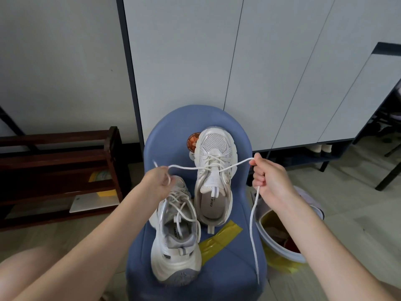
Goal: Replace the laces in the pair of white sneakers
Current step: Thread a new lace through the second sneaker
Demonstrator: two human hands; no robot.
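Two white sneakers stand on a blue chair. The far sneaker points away from me, and a white lace runs through its eyelets and stretches out to both sides. My left hand grips the lace's left part, whose tip sticks up past the fist. My right hand grips the right part, and the long free end hangs down to the chair's front. The near sneaker lies under my left wrist with its own laces loose.
Yellow tape strips lie on the chair seat. A round sticker sits by the far shoe's toe. A white bin stands right of the chair, a dark wooden rack left. White cabinet doors rise behind.
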